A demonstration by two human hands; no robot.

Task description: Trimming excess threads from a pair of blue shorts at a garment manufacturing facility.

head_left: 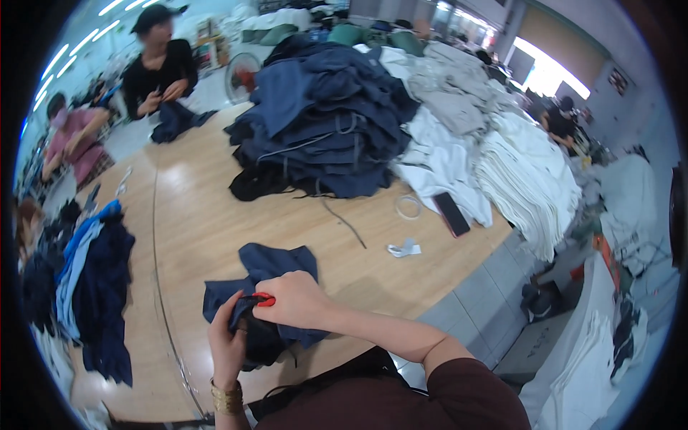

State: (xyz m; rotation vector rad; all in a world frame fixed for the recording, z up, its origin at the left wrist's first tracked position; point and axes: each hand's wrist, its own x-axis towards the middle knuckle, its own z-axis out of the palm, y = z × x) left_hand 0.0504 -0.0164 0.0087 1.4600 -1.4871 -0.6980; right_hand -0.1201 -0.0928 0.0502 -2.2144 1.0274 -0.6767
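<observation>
A navy garment (276, 261) lies bunched at the table's near edge, part of it lifted. My left hand (226, 333), with a gold-coloured band at the wrist, pinches a fold of that cloth between thumb and fingers. Closed around a small red-handled cutting tool, which looks like thread snips (264, 299), my right hand (295, 299) meets the left one at the fold. The tool's tip is hidden by cloth and fingers.
A tall heap of navy garments (330, 107) covers the table's far middle, beside white stacked garments (527, 172). Nearer lie a phone (451, 214), a tape roll (408, 208) and a grey cord (345, 223). Blue clothes (107, 287) hang at left. A co-worker (161, 68) handles cloth across the table.
</observation>
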